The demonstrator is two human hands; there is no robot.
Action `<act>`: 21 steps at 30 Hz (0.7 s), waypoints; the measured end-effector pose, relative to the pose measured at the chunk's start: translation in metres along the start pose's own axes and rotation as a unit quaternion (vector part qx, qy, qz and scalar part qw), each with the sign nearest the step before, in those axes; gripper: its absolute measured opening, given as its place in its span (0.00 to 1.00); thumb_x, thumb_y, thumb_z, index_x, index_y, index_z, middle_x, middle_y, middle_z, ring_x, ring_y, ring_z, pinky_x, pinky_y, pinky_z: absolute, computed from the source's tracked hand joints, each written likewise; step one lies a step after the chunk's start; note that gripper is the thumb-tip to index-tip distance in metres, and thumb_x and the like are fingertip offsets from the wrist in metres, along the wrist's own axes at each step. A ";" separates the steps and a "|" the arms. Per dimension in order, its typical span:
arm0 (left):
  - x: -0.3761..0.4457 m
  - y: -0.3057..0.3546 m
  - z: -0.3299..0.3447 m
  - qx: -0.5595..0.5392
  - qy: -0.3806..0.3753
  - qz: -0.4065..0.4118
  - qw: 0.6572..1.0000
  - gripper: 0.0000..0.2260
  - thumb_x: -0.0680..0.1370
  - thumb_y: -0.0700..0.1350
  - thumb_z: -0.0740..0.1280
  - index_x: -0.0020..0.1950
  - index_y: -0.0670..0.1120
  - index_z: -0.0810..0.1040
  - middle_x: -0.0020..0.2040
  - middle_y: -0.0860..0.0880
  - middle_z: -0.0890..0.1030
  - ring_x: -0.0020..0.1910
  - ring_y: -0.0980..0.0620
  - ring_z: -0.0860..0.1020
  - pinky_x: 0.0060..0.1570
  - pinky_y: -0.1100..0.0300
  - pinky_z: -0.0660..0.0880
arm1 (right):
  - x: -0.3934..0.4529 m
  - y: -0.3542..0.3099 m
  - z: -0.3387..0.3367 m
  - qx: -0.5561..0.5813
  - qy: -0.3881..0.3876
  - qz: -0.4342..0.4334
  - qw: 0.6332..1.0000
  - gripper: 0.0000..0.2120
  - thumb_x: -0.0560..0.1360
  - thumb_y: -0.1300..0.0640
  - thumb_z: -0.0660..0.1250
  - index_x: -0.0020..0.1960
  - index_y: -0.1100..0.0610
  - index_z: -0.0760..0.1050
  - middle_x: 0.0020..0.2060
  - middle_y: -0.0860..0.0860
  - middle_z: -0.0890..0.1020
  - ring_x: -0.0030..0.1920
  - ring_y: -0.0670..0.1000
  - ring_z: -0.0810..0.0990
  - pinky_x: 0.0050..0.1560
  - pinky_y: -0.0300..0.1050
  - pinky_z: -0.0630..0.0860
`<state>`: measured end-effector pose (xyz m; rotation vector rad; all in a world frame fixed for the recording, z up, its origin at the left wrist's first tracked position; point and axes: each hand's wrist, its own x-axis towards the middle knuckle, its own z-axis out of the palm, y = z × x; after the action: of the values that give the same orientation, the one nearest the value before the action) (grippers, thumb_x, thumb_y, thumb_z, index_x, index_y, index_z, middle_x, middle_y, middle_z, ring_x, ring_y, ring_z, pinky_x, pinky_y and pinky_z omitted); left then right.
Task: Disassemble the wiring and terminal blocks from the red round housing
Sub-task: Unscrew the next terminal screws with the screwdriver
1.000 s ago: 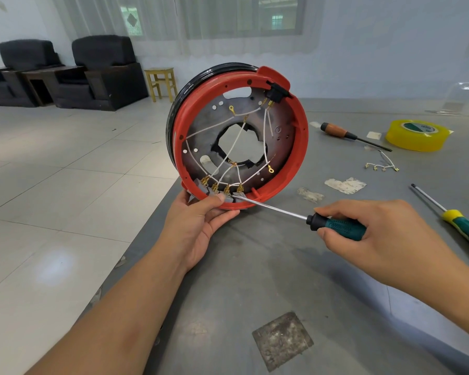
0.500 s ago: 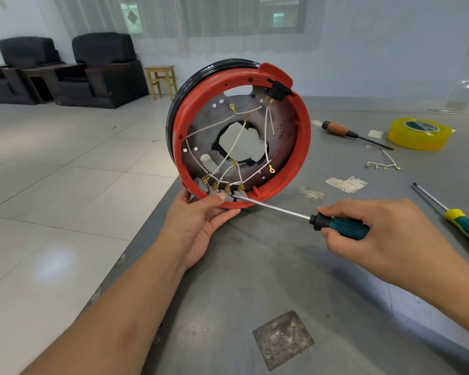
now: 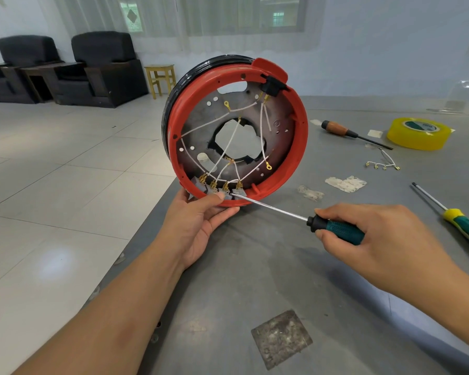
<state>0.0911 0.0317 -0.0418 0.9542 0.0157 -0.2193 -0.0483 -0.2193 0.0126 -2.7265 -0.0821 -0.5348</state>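
Observation:
The red round housing point(image 3: 299, 147) stands on edge at the grey table's near left corner, its open side facing me. White wires point(image 3: 234, 139) with brass terminals cross its metal plate down to grey terminal blocks point(image 3: 224, 189) at the bottom rim. My left hand point(image 3: 198, 226) grips that bottom rim, thumb on the blocks. My right hand point(image 3: 382, 244) holds a teal-handled screwdriver point(image 3: 336, 230); its tip touches the terminal blocks. A black part point(image 3: 271, 86) sits at the top of the rim.
On the table to the right lie a loose wire set with brass terminals point(image 3: 382, 163), a wooden-handled screwdriver point(image 3: 347, 132), a yellow tape roll point(image 3: 417, 132) and a green-yellow screwdriver point(image 3: 460, 226). The table edge point(image 3: 146, 231) runs diagonally at the left. Armchairs and a stool stand far back.
The housing, both hands and the screwdriver hold almost the same pose; the screwdriver tip stays at the terminal blocks, with only a slight shift in the view.

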 end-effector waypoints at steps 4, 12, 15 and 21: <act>0.000 0.000 -0.001 0.002 -0.002 0.008 1.000 0.22 0.78 0.28 0.69 0.71 0.41 0.71 0.54 0.35 0.86 0.54 0.34 0.86 0.47 0.47 0.85 | -0.005 0.000 0.009 -0.003 0.017 -0.018 1.000 0.12 0.72 0.47 0.69 0.55 0.44 0.84 0.41 0.40 0.85 0.41 0.51 0.82 0.36 0.52 0.79; 0.002 0.001 -0.001 -0.033 0.017 0.011 0.999 0.22 0.79 0.28 0.68 0.71 0.40 0.72 0.50 0.35 0.87 0.54 0.34 0.86 0.46 0.45 0.85 | -0.010 0.000 0.024 -0.028 0.074 -0.060 0.995 0.12 0.72 0.50 0.72 0.55 0.48 0.84 0.40 0.43 0.86 0.39 0.53 0.83 0.30 0.50 0.79; 0.002 0.001 -0.002 -0.049 0.026 0.003 0.998 0.21 0.79 0.29 0.69 0.71 0.40 0.72 0.49 0.35 0.86 0.53 0.34 0.86 0.47 0.44 0.85 | -0.012 -0.001 0.027 -0.022 0.071 -0.067 0.995 0.13 0.73 0.48 0.70 0.57 0.48 0.83 0.40 0.43 0.85 0.39 0.53 0.83 0.31 0.53 0.80; 0.003 0.000 -0.002 -0.050 0.028 0.002 0.998 0.20 0.79 0.29 0.69 0.70 0.40 0.72 0.49 0.35 0.87 0.53 0.33 0.86 0.46 0.44 0.85 | -0.010 -0.002 0.020 -0.029 0.050 -0.065 0.996 0.14 0.73 0.48 0.70 0.58 0.47 0.83 0.41 0.43 0.85 0.39 0.53 0.83 0.33 0.49 0.78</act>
<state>0.0946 0.0328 -0.0430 0.8595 0.0745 -0.1861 -0.0503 -0.2097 -0.0077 -2.7580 -0.2231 -0.7199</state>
